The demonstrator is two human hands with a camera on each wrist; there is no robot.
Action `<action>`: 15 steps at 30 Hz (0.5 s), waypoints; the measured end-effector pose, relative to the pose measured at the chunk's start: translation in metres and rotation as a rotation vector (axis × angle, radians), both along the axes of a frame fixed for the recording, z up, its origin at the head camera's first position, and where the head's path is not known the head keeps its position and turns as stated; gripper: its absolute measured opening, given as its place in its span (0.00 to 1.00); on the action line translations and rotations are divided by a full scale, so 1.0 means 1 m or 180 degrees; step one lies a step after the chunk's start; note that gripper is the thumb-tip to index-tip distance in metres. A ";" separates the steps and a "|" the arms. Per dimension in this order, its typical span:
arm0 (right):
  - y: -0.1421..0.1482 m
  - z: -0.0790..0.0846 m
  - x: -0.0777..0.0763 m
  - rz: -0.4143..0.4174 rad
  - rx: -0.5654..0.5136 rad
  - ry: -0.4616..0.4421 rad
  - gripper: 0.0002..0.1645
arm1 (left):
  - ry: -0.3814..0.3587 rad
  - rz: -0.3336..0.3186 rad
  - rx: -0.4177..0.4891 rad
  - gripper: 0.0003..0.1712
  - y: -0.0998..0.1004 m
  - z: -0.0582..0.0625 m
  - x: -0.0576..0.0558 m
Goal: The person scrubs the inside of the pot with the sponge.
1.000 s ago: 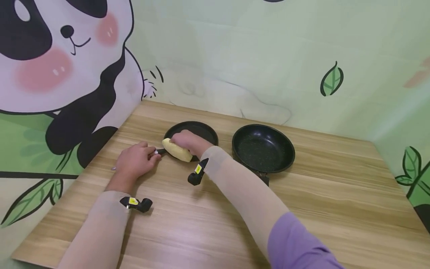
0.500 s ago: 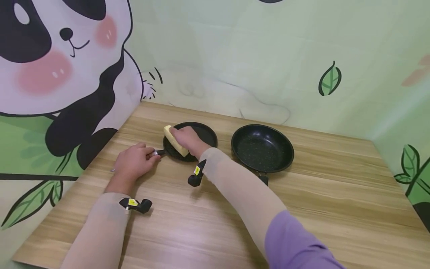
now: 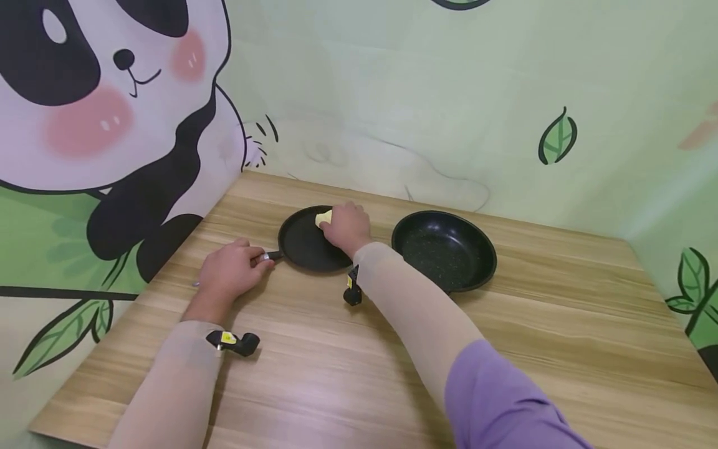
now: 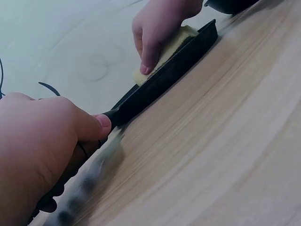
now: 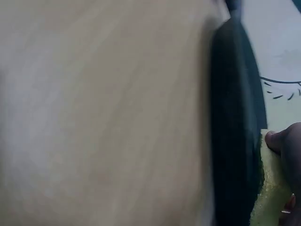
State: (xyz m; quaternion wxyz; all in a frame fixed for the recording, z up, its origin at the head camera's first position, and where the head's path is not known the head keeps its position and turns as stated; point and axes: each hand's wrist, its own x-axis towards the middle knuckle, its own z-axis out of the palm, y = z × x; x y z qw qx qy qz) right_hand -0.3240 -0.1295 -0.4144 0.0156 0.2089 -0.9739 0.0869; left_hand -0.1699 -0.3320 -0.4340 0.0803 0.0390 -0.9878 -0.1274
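A shallow black frying pan (image 3: 307,246) sits at the back left of the wooden table. My left hand (image 3: 229,268) grips its handle (image 3: 273,255), fingers and thumb wrapped round it. Over the pan's far right side, my right hand (image 3: 349,227) holds a pale yellow sponge (image 3: 323,217), mostly hidden under the hand in the head view. The left wrist view shows the sponge (image 4: 184,35) with a dark scouring layer facing down, inside the pan's rim. In the right wrist view, a thumb presses along the sponge (image 5: 268,188) beside the pan's dark side wall (image 5: 233,127).
A deeper black frying pan (image 3: 443,249) stands just right of the shallow one, its handle hidden behind my right forearm. A wall with panda and leaf pictures (image 3: 392,93) rises directly behind the table (image 3: 314,368).
My right hand has moved the sponge from the shallow pan's near left edge up along its left side, then across to the far right. The left hand keeps its grip on the handle.
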 end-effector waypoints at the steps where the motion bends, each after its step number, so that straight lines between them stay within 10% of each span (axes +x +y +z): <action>1: -0.002 -0.002 0.000 -0.0015 0.0071 0.0021 0.28 | 0.0010 -0.0020 -0.0015 0.16 0.000 0.000 0.000; 9: -0.018 -0.013 -0.003 -0.0042 -0.0026 0.0124 0.28 | 0.0085 -0.0162 -0.0184 0.14 -0.001 0.000 -0.002; 15: -0.025 -0.014 0.000 0.0439 0.0026 0.0173 0.30 | 0.0136 -0.0180 -0.0204 0.15 -0.002 -0.001 -0.002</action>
